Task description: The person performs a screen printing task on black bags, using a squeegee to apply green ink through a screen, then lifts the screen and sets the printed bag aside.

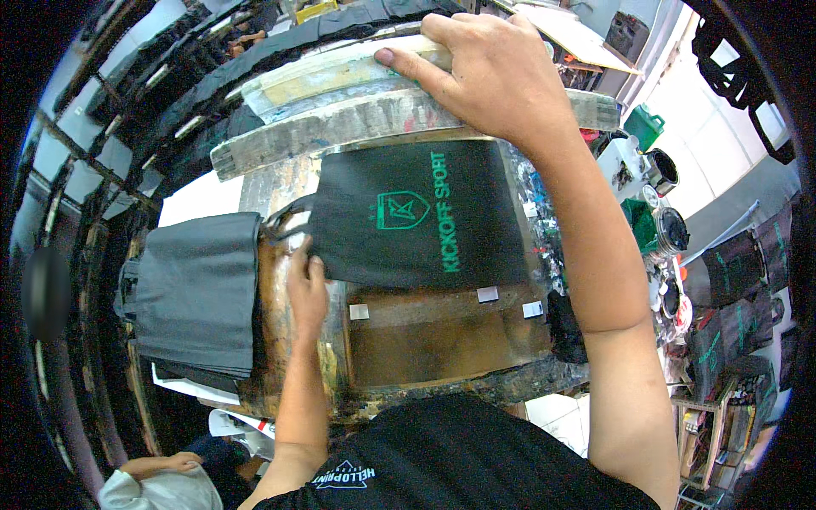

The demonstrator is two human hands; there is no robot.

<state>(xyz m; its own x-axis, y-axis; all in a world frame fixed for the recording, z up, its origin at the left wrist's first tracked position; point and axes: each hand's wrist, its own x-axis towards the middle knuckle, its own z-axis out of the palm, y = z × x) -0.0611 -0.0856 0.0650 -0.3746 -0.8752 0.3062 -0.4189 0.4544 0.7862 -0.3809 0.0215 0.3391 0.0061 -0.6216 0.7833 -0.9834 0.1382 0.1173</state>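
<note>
A black fabric bag [348, 204] with a green shield emblem and green lettering lies across the brown work board [442, 344]. Its dark handle [289, 223] loops out on the left side. My left hand [308, 293] is closed at that left edge, its fingertips by the handle; the exact pinch is partly hidden. At the far side, a wooden screen-printing frame [340, 110], stained with paint, stands tilted up above the bag. My right hand [501, 76] is wrapped over its upper edge, the thumb lying on the near face.
A stack of plain black bags [200, 289] lies on the left. Small pale tabs [486, 295] mark the board. Paint containers, including a green jug [643, 126], stand at the right. Printed black bags [722, 340] lie farther right. Another person [161, 484] is at lower left.
</note>
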